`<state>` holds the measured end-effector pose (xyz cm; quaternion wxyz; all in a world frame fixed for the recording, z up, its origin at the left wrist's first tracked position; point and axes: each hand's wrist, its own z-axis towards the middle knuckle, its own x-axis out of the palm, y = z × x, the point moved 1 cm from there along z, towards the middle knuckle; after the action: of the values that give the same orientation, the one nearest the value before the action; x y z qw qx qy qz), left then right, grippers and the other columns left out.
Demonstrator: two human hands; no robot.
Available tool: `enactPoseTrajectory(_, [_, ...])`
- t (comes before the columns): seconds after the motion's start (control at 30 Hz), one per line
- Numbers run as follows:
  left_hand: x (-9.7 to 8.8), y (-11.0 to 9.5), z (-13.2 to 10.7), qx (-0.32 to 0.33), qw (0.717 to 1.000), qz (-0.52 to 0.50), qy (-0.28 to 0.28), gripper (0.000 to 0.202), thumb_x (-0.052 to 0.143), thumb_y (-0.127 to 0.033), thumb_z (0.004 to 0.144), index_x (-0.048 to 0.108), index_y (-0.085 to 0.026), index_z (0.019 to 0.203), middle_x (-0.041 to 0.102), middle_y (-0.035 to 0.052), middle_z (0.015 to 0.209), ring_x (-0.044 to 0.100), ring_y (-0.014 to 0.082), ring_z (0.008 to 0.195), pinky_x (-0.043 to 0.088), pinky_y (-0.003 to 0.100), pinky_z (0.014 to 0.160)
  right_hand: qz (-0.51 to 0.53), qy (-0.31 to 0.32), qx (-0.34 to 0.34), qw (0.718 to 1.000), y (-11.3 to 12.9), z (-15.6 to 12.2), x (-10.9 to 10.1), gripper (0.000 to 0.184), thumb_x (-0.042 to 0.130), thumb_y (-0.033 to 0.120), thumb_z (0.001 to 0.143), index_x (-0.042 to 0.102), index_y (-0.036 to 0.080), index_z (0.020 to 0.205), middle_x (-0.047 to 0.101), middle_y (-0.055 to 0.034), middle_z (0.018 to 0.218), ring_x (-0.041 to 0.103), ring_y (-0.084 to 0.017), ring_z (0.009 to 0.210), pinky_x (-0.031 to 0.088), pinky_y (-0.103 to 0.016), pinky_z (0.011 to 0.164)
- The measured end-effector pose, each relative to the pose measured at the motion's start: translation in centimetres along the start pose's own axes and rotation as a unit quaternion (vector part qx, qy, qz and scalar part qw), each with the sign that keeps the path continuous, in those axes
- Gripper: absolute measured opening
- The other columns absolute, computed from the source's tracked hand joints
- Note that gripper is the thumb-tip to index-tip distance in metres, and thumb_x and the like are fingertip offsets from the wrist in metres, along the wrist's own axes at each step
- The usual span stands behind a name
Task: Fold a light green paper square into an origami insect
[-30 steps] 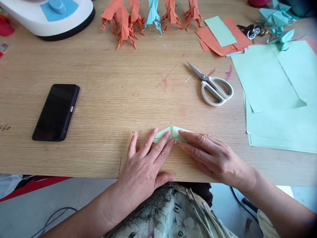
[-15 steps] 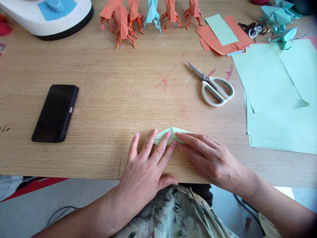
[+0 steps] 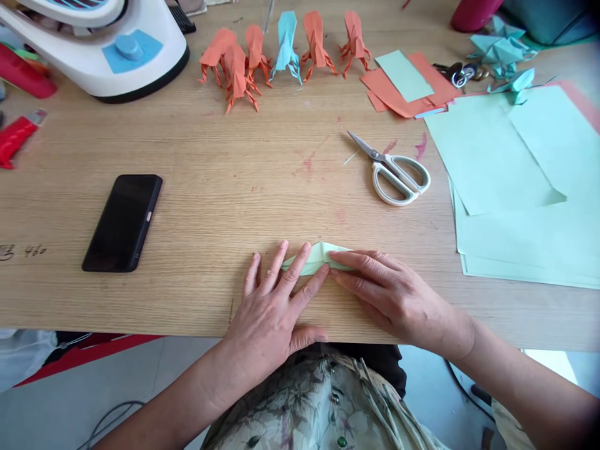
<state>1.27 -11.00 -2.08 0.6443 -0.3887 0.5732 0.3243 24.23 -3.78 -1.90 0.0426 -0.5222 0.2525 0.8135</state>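
A small folded piece of pale green paper (image 3: 316, 255) lies flat near the front edge of the wooden table (image 3: 225, 187). My left hand (image 3: 274, 309) rests on its left part, fingers stretched out flat and spread. My right hand (image 3: 391, 294) presses on its right part with fingers extended and lying flat. The fingertips of both hands nearly meet over the paper, and most of the paper is hidden under them.
White-handled scissors (image 3: 394, 172) lie to the right of centre. Pale green sheets (image 3: 515, 187) are stacked at right. A black phone (image 3: 122, 222) lies at left. Orange and blue origami figures (image 3: 281, 50) stand at the back, beside orange paper scraps (image 3: 403, 84) and a white appliance (image 3: 107, 47).
The camera has tilted, so more of the table's back shows. Both hands stay pressed flat on the folded paper, with only a slight shift of the fingers.
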Motion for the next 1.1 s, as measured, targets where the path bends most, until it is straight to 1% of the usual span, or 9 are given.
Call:
enactPoseTrajectory(0.13, [-0.1,-0.1,-0.3,0.001,1.000,0.014,-0.020,0.083,0.031,-0.074,0.095,0.040,-0.020,0.157,0.035,0.0121,0.166,0.022,0.0432,0.153,0.007,0.065,0.122,0.012,0.006,0.002,1.000,-0.1,-0.2,0.1,0.032,0.048,0.010,0.100,0.064,0.005,0.128,0.060,-0.0240,0.140,0.060,-0.031,0.124,0.059,-0.046,0.099])
enactPoseTrajectory(0.23, [-0.2,-0.1,-0.5,-0.003,1.000,0.013,-0.019,0.080,0.033,-0.073,0.095,0.044,-0.021,0.155,0.038,0.0107,0.164,0.025,0.0420,0.152,0.006,0.063,0.123,0.016,0.013,0.007,1.000,-0.1,-0.3,0.0,0.031,0.049,0.010,0.100,0.065,0.006,0.127,0.059,-0.0236,0.140,0.060,-0.031,0.124,0.059,-0.046,0.098])
enactPoseTrajectory(0.43, [-0.3,0.1,-0.3,-0.002,1.000,0.004,-0.014,0.080,0.033,-0.074,0.095,0.045,-0.021,0.154,0.035,0.0086,0.166,0.025,0.0404,0.152,0.000,0.058,0.126,0.003,0.038,0.013,0.999,0.2,-0.2,-0.2,0.041,0.049,0.015,0.102,0.056,0.002,0.140,0.056,-0.0245,0.146,0.057,-0.032,0.129,0.056,-0.047,0.103])
enactPoseTrajectory(0.53, [-0.3,0.1,-0.4,-0.001,1.000,-0.007,-0.002,0.081,0.032,-0.074,0.095,0.044,-0.022,0.155,0.034,0.0077,0.167,0.023,0.0391,0.153,-0.002,0.056,0.126,-0.003,0.046,0.019,0.999,0.3,0.0,-0.2,0.040,0.047,0.015,0.102,0.057,0.001,0.139,0.057,-0.0239,0.145,0.058,-0.032,0.126,0.057,-0.046,0.099])
enactPoseTrajectory(0.6, [-0.3,0.2,-0.4,-0.005,1.000,-0.018,0.008,0.082,0.030,-0.075,0.094,0.041,-0.023,0.157,0.032,0.0081,0.167,0.022,0.0394,0.154,-0.002,0.057,0.126,-0.013,0.048,0.021,0.999,0.4,0.0,-0.1,0.040,0.046,0.014,0.102,0.057,0.001,0.138,0.057,-0.0227,0.146,0.058,-0.032,0.126,0.057,-0.045,0.097])
enactPoseTrajectory(0.73, [-0.2,0.5,-0.5,-0.024,0.999,-0.038,0.018,0.086,0.026,-0.080,0.091,0.034,-0.029,0.160,0.027,0.0115,0.169,0.020,0.0431,0.154,0.006,0.061,0.123,-0.021,0.049,0.020,0.998,0.4,0.0,0.0,0.040,0.047,0.014,0.102,0.058,0.002,0.138,0.056,-0.0207,0.147,0.057,-0.031,0.125,0.057,-0.045,0.095])
enactPoseTrajectory(0.8, [-0.1,0.6,-0.5,-0.021,0.999,-0.039,0.020,0.087,0.027,-0.081,0.090,0.033,-0.030,0.160,0.026,0.0129,0.169,0.020,0.0441,0.154,0.009,0.061,0.122,-0.018,0.044,0.020,0.999,0.4,0.0,0.0,0.039,0.048,0.014,0.102,0.058,0.002,0.137,0.057,-0.0208,0.146,0.058,-0.031,0.125,0.057,-0.044,0.094])
enactPoseTrajectory(0.93, [0.0,0.5,-0.7,-0.007,1.000,-0.029,0.006,0.086,0.030,-0.078,0.092,0.035,-0.024,0.160,0.028,0.0141,0.168,0.020,0.0433,0.154,0.006,0.061,0.123,-0.018,0.041,0.017,0.999,0.5,0.1,-0.1,0.038,0.052,0.014,0.101,0.060,0.002,0.136,0.058,-0.0211,0.145,0.058,-0.031,0.124,0.057,-0.043,0.095])
enactPoseTrajectory(1.1, [0.1,0.2,-1.2,-0.035,0.999,-0.017,-0.008,0.084,0.027,-0.074,0.096,0.038,-0.019,0.158,0.030,0.0147,0.167,0.020,0.0423,0.154,0.004,0.061,0.124,-0.006,0.036,0.024,0.999,0.5,0.2,-0.1,0.039,0.053,0.014,0.101,0.060,0.005,0.138,0.058,-0.0200,0.145,0.059,-0.030,0.126,0.056,-0.043,0.099])
